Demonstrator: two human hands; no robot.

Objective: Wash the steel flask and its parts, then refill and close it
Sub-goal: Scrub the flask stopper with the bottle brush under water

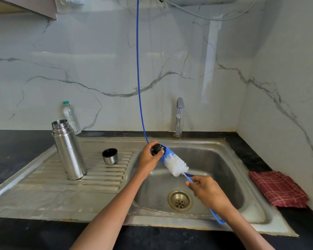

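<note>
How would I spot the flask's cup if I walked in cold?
Find the steel sink and look at its ribbed drainboard on the left. Beside the tall open flask stands the cup. It is short and steel with a black rim, much lower than the flask.

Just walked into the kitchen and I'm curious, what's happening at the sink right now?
A person is washing flask parts over the sink. The left hand holds a small black stopper, and the right hand grips the handle of a blue and white bottle brush whose bristles are against the stopper. A thin stream runs from the tap. The open steel flask and its cup stand on the draining board.
</note>
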